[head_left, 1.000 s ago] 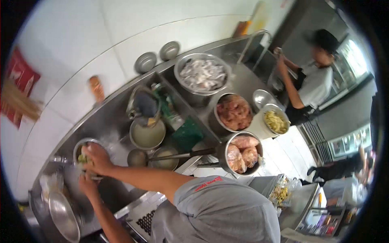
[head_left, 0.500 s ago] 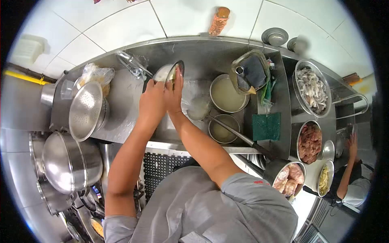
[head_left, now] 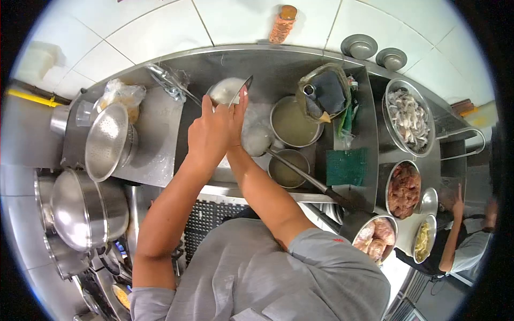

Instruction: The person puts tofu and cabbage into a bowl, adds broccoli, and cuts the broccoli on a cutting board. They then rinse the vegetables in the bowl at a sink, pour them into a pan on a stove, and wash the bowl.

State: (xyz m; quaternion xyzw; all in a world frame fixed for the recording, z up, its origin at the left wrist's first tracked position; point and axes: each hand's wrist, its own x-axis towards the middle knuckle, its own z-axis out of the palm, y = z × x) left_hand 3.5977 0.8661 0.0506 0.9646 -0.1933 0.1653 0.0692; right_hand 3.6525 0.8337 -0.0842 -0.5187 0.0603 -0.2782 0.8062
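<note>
Over the sink, my left hand (head_left: 208,131) and my right hand (head_left: 237,120) are close together, with the wrists nearly crossing. Between them is a shallow round metal dish (head_left: 247,84), tilted and seen almost edge-on. My left fingers close on its near side, partly hidden by the back of the hand. The right hand presses against it with fingers pointing up. Just behind is a metal bowl (head_left: 227,88) with whitish contents, beside the faucet (head_left: 171,83). A long-handled ladle (head_left: 305,177) rests in the sink, its round head in cloudy water.
Right of the hands stand two pots of cloudy water (head_left: 294,125), a lined container (head_left: 326,96) and a green scouring pad (head_left: 347,167). Bowls of sliced seafood (head_left: 409,120) and meat (head_left: 404,190) stand farther right. At left is a colander (head_left: 107,142). Another person's arm (head_left: 452,235) shows at far right.
The metal dish has turned from showing its inner face to nearly edge-on. My hands have shifted slightly, and the bowl behind is more visible. The whole view has moved a little.
</note>
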